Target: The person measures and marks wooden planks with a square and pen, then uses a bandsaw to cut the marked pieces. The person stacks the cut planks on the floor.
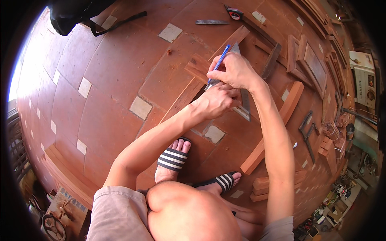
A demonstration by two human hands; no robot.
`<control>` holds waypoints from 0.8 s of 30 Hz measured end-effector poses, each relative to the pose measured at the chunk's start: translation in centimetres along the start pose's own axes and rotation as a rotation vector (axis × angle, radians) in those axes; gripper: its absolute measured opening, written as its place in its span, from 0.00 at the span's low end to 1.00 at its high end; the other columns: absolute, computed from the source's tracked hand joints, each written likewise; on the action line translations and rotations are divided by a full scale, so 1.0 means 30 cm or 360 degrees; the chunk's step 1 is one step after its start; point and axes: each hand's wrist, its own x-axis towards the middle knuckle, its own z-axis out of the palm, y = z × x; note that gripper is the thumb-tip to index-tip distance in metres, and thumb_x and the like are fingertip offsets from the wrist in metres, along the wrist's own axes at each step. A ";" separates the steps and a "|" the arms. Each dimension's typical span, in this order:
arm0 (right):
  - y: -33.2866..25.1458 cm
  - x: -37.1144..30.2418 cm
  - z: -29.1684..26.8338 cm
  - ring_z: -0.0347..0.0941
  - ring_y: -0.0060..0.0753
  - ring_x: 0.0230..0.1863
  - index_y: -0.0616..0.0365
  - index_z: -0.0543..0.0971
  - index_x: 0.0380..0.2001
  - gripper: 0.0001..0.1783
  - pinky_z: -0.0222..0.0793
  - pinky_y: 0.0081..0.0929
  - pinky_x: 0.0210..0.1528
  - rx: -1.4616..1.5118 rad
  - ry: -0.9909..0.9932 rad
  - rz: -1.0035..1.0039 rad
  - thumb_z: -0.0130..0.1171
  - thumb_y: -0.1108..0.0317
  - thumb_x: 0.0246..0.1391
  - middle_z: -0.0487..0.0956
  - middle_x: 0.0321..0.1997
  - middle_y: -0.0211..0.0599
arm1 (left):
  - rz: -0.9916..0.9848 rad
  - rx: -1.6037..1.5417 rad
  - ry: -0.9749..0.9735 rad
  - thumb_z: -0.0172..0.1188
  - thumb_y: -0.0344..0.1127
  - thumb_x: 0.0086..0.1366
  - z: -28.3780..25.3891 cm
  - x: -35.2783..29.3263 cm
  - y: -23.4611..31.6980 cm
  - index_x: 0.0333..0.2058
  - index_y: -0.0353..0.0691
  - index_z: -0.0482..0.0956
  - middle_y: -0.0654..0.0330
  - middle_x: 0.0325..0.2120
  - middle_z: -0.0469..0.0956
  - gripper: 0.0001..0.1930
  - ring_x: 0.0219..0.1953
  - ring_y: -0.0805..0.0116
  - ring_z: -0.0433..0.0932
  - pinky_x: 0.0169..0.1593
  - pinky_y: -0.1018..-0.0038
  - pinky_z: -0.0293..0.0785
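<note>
My right hand [237, 71] pinches a blue pen [219, 63], its tip pointing down by the fingers of my left hand [217, 100]. That left hand is closed over a flat metal square [245, 105], whose grey blade shows on both sides of my hands. Under them lies a wooden frame piece [183, 98] of reddish-brown wood, crossed by a short wooden rail [198, 66]. The exact spot where the pen tip meets the wood is hidden by my fingers.
A tape measure [234, 14] and a flat metal strip [212, 22] lie beyond my hands. At right are a long wooden bar [273, 128], a clamp [308, 134] and wooden frames [307, 64]. A black bag [74, 16] sits at the far left on the tiled floor [116, 68].
</note>
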 end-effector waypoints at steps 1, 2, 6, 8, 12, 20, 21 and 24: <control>0.003 -0.001 0.000 0.86 0.41 0.34 0.63 0.88 0.34 0.14 0.80 0.38 0.40 0.0004 0.0002 -0.0004 0.73 0.61 0.53 0.87 0.30 0.49 | 0.0012 -0.0002 0.0027 0.73 0.34 0.57 0.000 0.000 0.000 0.48 0.39 0.87 0.57 0.48 0.82 0.19 0.54 0.51 0.81 0.61 0.56 0.76; 0.006 -0.001 0.001 0.86 0.42 0.33 0.63 0.88 0.34 0.14 0.80 0.38 0.40 0.0008 0.0000 0.0002 0.73 0.62 0.53 0.87 0.30 0.49 | 0.0013 0.0005 0.0027 0.73 0.34 0.56 0.000 0.000 0.000 0.48 0.39 0.87 0.57 0.48 0.82 0.19 0.54 0.51 0.80 0.61 0.56 0.76; 0.014 -0.004 0.003 0.86 0.41 0.32 0.63 0.89 0.34 0.13 0.80 0.37 0.38 0.0044 0.0032 -0.0052 0.72 0.62 0.53 0.87 0.30 0.49 | 0.0001 0.0010 0.0001 0.74 0.34 0.56 0.000 0.000 0.000 0.48 0.39 0.87 0.57 0.48 0.82 0.19 0.54 0.51 0.80 0.61 0.56 0.76; 0.016 -0.005 0.004 0.86 0.40 0.32 0.63 0.89 0.34 0.13 0.80 0.37 0.38 0.0056 0.0043 -0.0051 0.72 0.63 0.54 0.87 0.30 0.49 | 0.0022 -0.0003 0.0039 0.74 0.34 0.56 0.001 0.001 -0.001 0.47 0.40 0.87 0.57 0.48 0.82 0.19 0.54 0.52 0.80 0.61 0.56 0.76; 0.012 -0.004 0.000 0.86 0.38 0.32 0.64 0.89 0.34 0.13 0.79 0.36 0.38 0.0069 0.0064 -0.0024 0.72 0.63 0.54 0.87 0.29 0.48 | 0.0042 0.0014 0.0073 0.74 0.34 0.56 0.007 0.000 -0.005 0.47 0.40 0.87 0.57 0.48 0.82 0.18 0.53 0.52 0.81 0.60 0.56 0.77; 0.006 -0.013 0.002 0.85 0.41 0.32 0.63 0.89 0.34 0.12 0.79 0.37 0.38 0.0045 0.0075 -0.0051 0.73 0.64 0.52 0.87 0.29 0.47 | 0.0019 -0.0014 0.0097 0.73 0.34 0.56 0.013 0.000 -0.005 0.46 0.40 0.87 0.58 0.48 0.82 0.18 0.54 0.54 0.80 0.60 0.56 0.76; 0.011 -0.011 -0.002 0.85 0.41 0.32 0.63 0.89 0.34 0.12 0.79 0.38 0.38 0.0009 0.0102 -0.0059 0.73 0.64 0.52 0.87 0.29 0.48 | 0.0022 -0.0015 0.0097 0.73 0.34 0.56 0.010 0.001 -0.005 0.46 0.41 0.87 0.58 0.48 0.82 0.18 0.55 0.54 0.80 0.61 0.57 0.76; 0.028 0.005 -0.016 0.85 0.43 0.32 0.63 0.88 0.33 0.11 0.78 0.39 0.38 -0.0031 0.0159 -0.0114 0.72 0.66 0.51 0.86 0.28 0.49 | 0.0043 0.0054 0.0065 0.74 0.34 0.55 0.000 0.004 -0.001 0.46 0.42 0.87 0.60 0.48 0.81 0.18 0.56 0.56 0.79 0.61 0.57 0.75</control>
